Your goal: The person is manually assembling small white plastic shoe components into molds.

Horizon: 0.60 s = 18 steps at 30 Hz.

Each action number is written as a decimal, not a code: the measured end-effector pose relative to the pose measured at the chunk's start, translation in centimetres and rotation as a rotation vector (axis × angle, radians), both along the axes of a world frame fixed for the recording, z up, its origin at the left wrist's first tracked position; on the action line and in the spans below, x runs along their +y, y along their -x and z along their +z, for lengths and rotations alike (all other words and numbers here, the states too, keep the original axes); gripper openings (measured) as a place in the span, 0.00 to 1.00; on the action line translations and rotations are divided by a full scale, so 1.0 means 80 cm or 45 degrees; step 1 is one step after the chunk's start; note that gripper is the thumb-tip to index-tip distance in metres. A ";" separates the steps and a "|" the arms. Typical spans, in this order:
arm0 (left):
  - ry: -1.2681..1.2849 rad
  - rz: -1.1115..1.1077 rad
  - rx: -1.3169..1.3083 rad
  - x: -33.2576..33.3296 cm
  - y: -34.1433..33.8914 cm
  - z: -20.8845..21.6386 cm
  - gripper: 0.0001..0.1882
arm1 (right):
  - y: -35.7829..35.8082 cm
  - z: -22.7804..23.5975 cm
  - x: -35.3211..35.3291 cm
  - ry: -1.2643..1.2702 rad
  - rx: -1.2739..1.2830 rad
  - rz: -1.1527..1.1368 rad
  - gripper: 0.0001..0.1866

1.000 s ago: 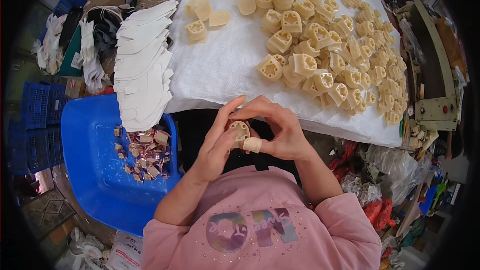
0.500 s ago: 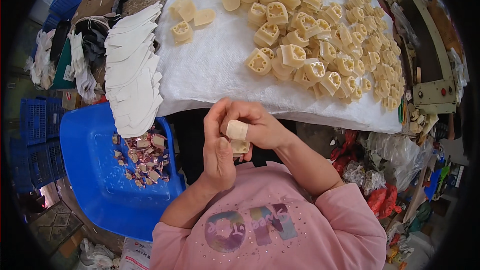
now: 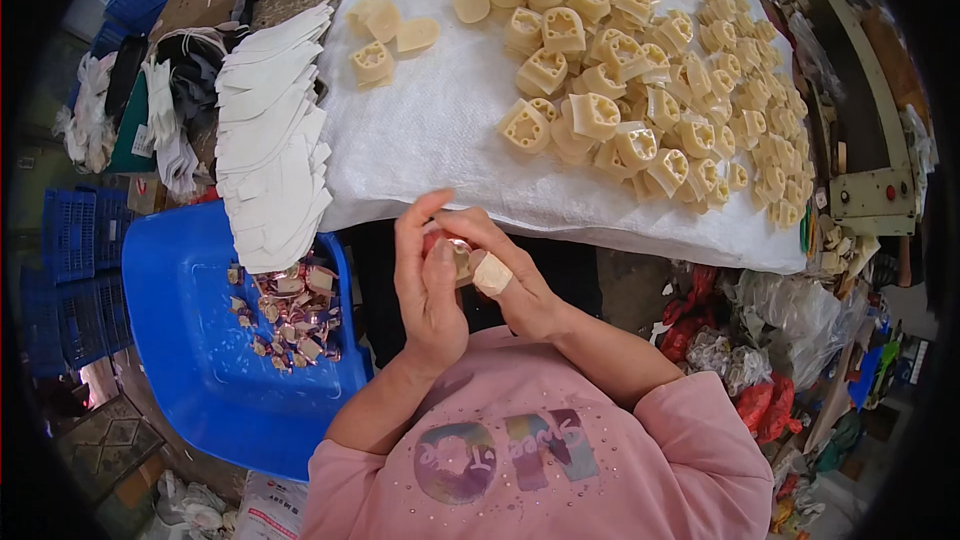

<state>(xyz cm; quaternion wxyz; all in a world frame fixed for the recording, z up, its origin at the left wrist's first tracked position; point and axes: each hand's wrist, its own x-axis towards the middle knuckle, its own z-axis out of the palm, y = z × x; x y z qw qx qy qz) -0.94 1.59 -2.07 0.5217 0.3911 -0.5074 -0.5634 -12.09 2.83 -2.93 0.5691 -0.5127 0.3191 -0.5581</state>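
Both my hands are closed together in front of my chest, just off the near edge of the white cloth. Between my left hand (image 3: 428, 300) and my right hand (image 3: 525, 295) is a small cream moulded piece (image 3: 463, 264) with a shiny pinkish-red part. My fingers hide much of it. A cream wrap (image 3: 491, 273) covers my right thumb. Beyond my hands lies a large heap of cream moulded pieces (image 3: 600, 80), rounded at one end and with holes. Several others (image 3: 373, 62) sit apart, farther left.
At my left, a blue plastic bin (image 3: 190, 380) holds cream pieces with shiny pink parts (image 3: 295, 310). Overlapping white strips (image 3: 270, 150) hang over its far rim. The white woven cloth (image 3: 410, 160) covers the work surface. Plastic bags (image 3: 780, 310) are piled at the right.
My hands have turned the piece, and its shiny pinkish-red part now shows between my fingers. The wrapped right thumb has moved right and slightly toward me.
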 end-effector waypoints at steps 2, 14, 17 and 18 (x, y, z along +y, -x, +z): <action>0.022 0.019 0.003 0.004 0.004 0.004 0.19 | 0.001 0.004 -0.002 0.139 0.150 -0.050 0.19; -0.336 -0.445 0.787 -0.012 -0.014 -0.003 0.40 | 0.021 0.024 -0.015 -0.313 0.162 0.145 0.22; -0.290 -0.404 0.669 -0.014 -0.014 0.004 0.40 | 0.028 0.027 -0.021 -0.287 0.171 -0.006 0.20; -0.292 -0.407 0.668 -0.014 -0.015 0.008 0.40 | 0.038 0.026 -0.029 0.008 0.511 -0.155 0.18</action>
